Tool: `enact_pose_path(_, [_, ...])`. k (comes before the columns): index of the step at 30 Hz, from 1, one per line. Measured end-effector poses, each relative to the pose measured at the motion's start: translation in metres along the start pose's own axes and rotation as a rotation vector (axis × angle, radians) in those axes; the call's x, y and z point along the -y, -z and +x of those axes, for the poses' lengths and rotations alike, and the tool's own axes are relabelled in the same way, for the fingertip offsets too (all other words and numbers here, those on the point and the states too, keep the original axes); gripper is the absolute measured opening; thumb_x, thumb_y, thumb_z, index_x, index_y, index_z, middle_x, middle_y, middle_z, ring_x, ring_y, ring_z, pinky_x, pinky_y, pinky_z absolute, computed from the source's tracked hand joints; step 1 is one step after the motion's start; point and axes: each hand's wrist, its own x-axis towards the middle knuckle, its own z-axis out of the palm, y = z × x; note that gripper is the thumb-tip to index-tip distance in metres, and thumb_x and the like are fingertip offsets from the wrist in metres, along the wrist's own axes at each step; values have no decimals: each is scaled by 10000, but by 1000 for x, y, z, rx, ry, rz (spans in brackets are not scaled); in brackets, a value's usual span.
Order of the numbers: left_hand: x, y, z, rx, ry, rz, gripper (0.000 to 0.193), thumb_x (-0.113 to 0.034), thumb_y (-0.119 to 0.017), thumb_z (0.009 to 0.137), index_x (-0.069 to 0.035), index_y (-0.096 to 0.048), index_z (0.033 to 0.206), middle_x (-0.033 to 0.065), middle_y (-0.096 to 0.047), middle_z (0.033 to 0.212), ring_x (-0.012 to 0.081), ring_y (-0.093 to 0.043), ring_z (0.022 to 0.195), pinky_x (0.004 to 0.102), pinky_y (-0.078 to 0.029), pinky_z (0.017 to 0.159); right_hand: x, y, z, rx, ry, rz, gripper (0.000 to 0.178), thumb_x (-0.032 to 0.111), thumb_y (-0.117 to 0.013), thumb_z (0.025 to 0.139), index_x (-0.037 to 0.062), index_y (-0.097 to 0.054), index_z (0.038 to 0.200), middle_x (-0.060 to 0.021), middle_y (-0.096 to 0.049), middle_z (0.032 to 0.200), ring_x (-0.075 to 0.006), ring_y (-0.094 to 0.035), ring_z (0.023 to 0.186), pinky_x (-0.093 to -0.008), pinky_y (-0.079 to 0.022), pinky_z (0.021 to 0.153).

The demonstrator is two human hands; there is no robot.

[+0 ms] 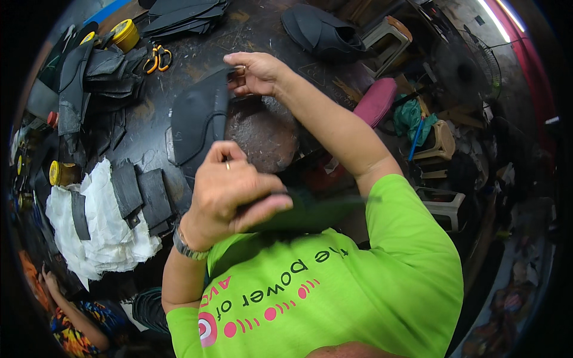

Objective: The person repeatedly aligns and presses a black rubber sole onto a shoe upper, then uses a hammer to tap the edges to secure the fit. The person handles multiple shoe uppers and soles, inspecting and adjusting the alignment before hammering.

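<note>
My left hand (230,194), with a watch on its wrist, is in front of my chest with its fingers curled. A dark, motion-blurred shape stretches from it toward the right; what it is cannot be made out. Just beyond this hand stands a curved black panel (194,119) with a raised piped seam. My right hand (253,74) is farther out, its fingers bent at the panel's upper right edge and gripping it there. Below the right hand lies a round, worn brown block (262,134), partly covered by the panel and my left hand.
Orange-handled pliers (157,58) and a yellow tub (125,36) lie at the far left, near stacked dark panels (185,17). White cloth (98,238) bears dark strips. A black shaped piece (322,33) sits far right; a fan (462,65) stands beyond. Another person's arm (74,316) shows lower left.
</note>
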Motion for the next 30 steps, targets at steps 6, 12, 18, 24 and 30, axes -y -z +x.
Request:
enact_pose_path(6, [-1, 15, -17, -70, -34, 171, 194, -251, -867, 753, -141, -741, 851, -33, -492, 586, 158, -496, 538, 340, -449, 794, -19, -2, 4, -90, 91, 616, 266, -5, -659, 896, 4, -586, 1151, -179, -649, 1049, -314, -674, 962, -499, -568, 907])
enact_pose_path(12, [43, 7, -40, -345, 213, 216, 151, -110, -799, 834, -13, -710, 907, 99, -658, 972, 221, -652, 817, 291, -522, 721, -43, -28, -54, 142, 121, 724, 527, -16, -682, 879, 63, -537, 1380, -150, -660, 1157, -282, -665, 1043, -466, -531, 1028])
enact_pose_path(18, [50, -1, -43, -685, 662, -144, 241, -243, -666, 1004, -17, -657, 922, 43, -623, 889, 98, -582, 732, 233, -481, 659, -57, -53, -90, 181, 325, 359, 635, -83, -725, 838, 96, -514, 1409, -79, -650, 1173, -170, -668, 995, -315, -572, 918])
enact_pose_path(24, [46, 18, -40, -476, 780, -110, 359, -352, -622, 1028, 4, -662, 1007, 11, -567, 754, 64, -522, 703, 227, -458, 632, -59, -71, -110, 169, 524, 11, 851, -75, -801, 785, 50, -375, 1511, -101, -622, 1263, -140, -620, 1087, -278, -529, 961])
enact_pose_path(30, [45, 26, -50, -445, 790, -344, 269, -231, -597, 1048, -38, -590, 861, -85, -483, 741, 4, -425, 689, 197, -357, 577, -75, -65, -114, 241, 514, 89, 880, -104, -739, 828, 90, -300, 1566, -155, -633, 1280, -170, -638, 1109, -294, -524, 985])
